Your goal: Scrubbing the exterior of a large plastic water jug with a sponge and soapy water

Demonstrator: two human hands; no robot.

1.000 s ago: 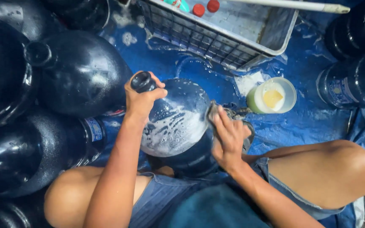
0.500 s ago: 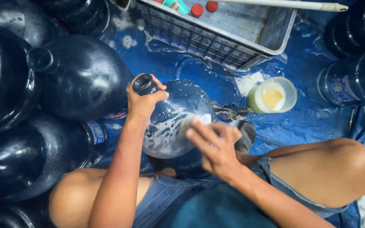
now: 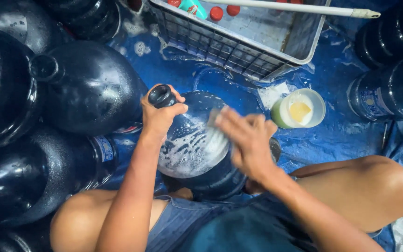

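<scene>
A large dark blue water jug [image 3: 197, 154] lies tilted between my knees, its shoulder covered in white soap foam. My left hand [image 3: 159, 116] is closed around the jug's neck just under its round mouth [image 3: 160, 95]. My right hand [image 3: 246, 140] is blurred with motion and presses a grey scrubbing pad [image 3: 215, 116] against the jug's upper right side. Only a corner of the pad shows past my fingers.
Several more dark jugs [image 3: 89, 88] crowd the left side, and others [image 3: 388, 93] lie at the right. A grey plastic crate [image 3: 239, 51] holding red caps sits at the top, a white pole across it. A small white tub [image 3: 299, 109] with yellow soap stands right of the jug on blue tarp.
My right hand with the pad has swept from the jug's right flank up and left across its foamy shoulder. My left hand has kept its hold on the neck.
</scene>
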